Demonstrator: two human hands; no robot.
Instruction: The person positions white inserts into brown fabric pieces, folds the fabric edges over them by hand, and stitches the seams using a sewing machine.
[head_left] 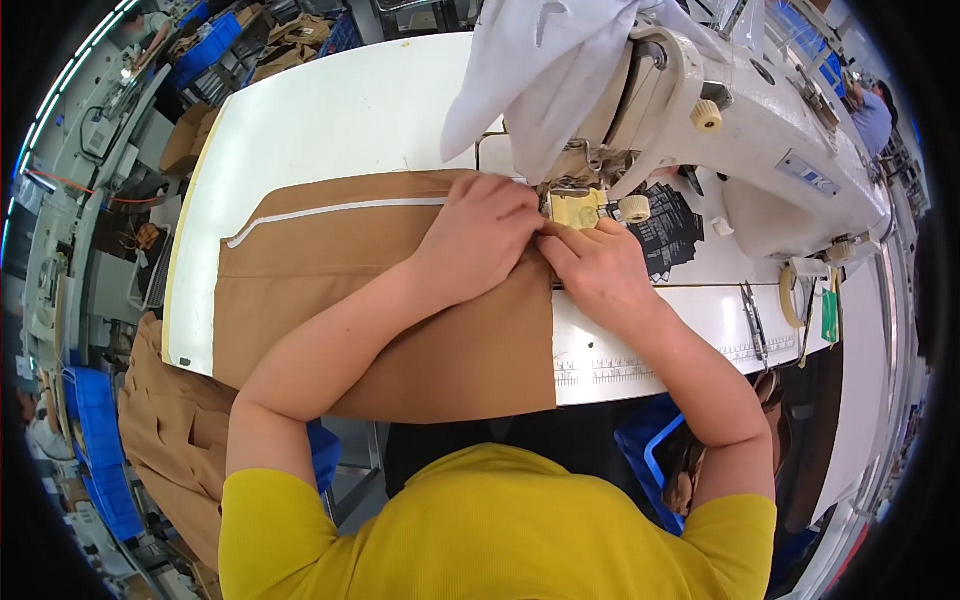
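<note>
A brown fabric panel (440, 350) with a white tape strip (340, 207) along its far edge lies on the white sewing table. My left hand (485, 235) rests on its upper right part, fingers curled on the cloth and slightly blurred. My right hand (605, 270) meets it at the panel's right edge, thumb and forefinger pinched together there. Both hands' fingertips are close together, just in front of the presser foot area of the sewing machine (790, 160). The exact bit of cloth between the fingertips is hidden.
White cloth (560, 70) drapes over the machine's left side. Black printed labels (668, 232) lie right of the needle area. Thread snips (754, 320) and a tape roll (797, 295) sit at the right. Brown garments (175, 430) hang at the left.
</note>
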